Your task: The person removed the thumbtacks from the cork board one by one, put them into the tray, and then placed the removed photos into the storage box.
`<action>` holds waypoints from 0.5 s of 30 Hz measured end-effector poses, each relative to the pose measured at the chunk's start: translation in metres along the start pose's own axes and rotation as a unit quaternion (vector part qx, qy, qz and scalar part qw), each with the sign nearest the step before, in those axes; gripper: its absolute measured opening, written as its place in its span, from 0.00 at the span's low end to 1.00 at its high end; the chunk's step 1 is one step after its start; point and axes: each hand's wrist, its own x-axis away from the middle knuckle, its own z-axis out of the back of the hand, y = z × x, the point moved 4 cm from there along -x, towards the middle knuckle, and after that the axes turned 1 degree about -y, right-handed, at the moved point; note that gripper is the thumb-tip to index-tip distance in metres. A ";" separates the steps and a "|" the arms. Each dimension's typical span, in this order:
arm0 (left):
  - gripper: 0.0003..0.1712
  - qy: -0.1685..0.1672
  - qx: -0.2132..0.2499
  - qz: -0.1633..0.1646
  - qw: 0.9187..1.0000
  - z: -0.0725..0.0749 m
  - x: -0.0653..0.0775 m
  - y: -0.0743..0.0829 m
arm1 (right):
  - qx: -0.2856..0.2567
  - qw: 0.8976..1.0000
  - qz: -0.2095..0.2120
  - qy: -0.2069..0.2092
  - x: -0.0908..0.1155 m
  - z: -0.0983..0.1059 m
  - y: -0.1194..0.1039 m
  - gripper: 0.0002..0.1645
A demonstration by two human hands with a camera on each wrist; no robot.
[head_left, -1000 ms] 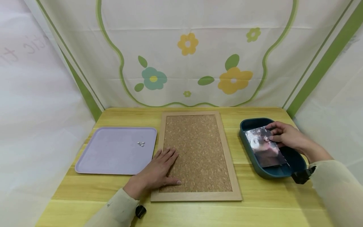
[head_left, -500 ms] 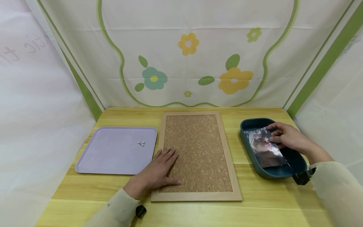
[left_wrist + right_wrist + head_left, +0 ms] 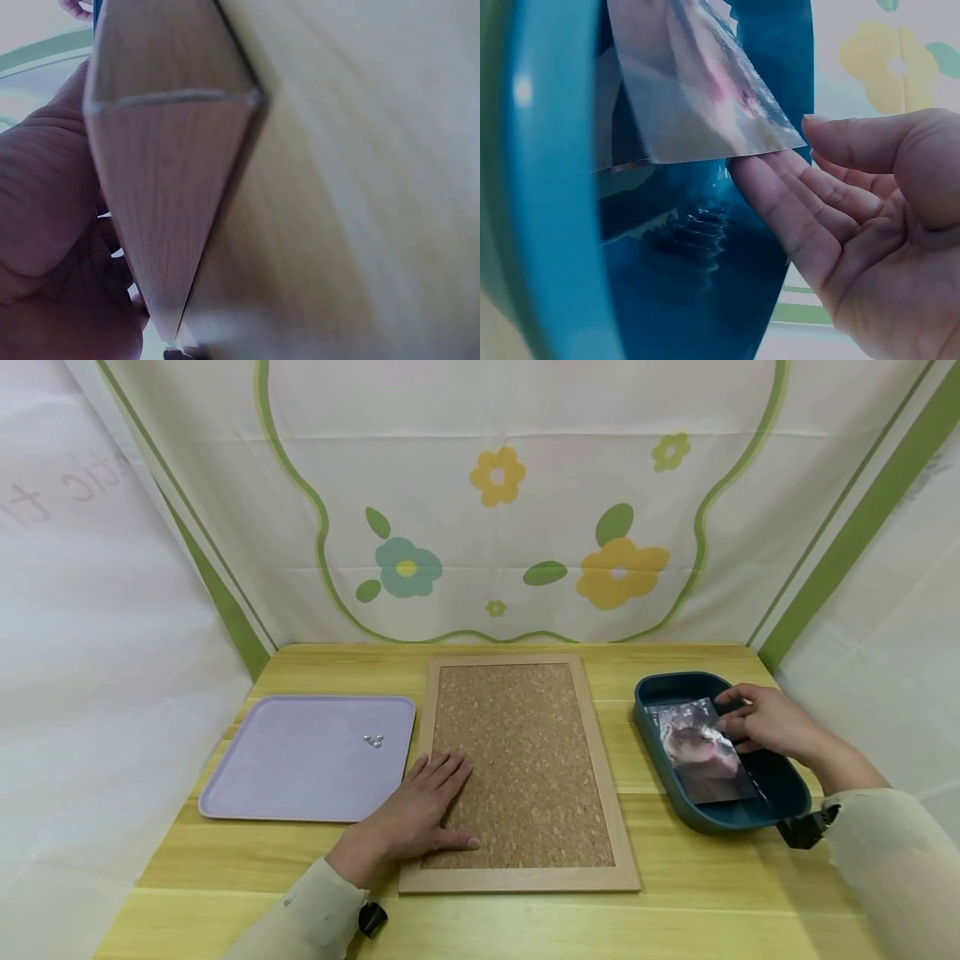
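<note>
My left hand (image 3: 416, 810) lies flat on the left side of a wood-framed cork board (image 3: 525, 760), fingers straight and thumb out over the cork. In the left wrist view the palm (image 3: 45, 210) rests along the frame's edge. A glossy printed photo (image 3: 701, 752) leans in a dark teal box (image 3: 675, 806). My right hand (image 3: 772, 722) reaches into the box at the photo's right edge. In the right wrist view, its fingertips (image 3: 742, 169) are under the photo's edge, while the thumb (image 3: 840, 139) stands just off the corner. Another sheet partly shows behind the photo.
A lilac tray (image 3: 292, 768) stands left of the board, with several small silvery bits (image 3: 373, 741) on it. White flowered cloth (image 3: 495, 543) hangs behind the wooden table (image 3: 525, 922) and along both sides.
The right hand has shifted slightly right, its fingertips drawing back to the photo's edge. The photo's tilt and reflections have changed a little. Left hand, board and tray stay put.
</note>
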 end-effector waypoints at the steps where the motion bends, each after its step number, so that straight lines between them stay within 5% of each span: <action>1: 0.63 0.000 0.000 0.000 1.000 0.000 0.000 0.000 | -0.002 1.000 0.000 0.000 0.000 0.001 0.000 0.32; 10: 0.63 -0.001 0.000 0.003 1.000 0.000 0.001 -0.002 | 0.000 1.000 -0.019 0.024 0.004 0.004 0.002 0.29; 15: 0.63 0.000 -0.001 0.003 1.000 0.000 0.000 -0.002 | -0.016 0.994 -0.020 0.103 0.015 0.004 -0.003 0.32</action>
